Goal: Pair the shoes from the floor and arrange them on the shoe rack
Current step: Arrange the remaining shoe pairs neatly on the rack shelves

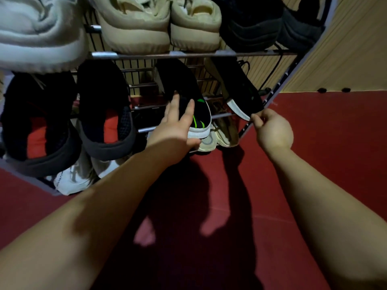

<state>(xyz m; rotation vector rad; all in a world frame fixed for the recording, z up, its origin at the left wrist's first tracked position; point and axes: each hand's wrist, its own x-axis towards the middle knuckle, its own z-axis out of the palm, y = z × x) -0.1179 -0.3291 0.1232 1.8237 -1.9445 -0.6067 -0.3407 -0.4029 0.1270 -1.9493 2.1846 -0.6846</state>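
Mid-frame, my left hand (178, 124) gripped the green-striped shoe (184, 84) at its heel, my right hand (272, 130) pinched the tilted black shoe (240, 91); both looked light, soft-knit, firmest at the sole.

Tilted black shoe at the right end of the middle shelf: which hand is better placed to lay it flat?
Right. The right hand pinches the near end of the tilted black shoe, while the left hand holds the green-striped shoe beside it and would probably have to let go first.
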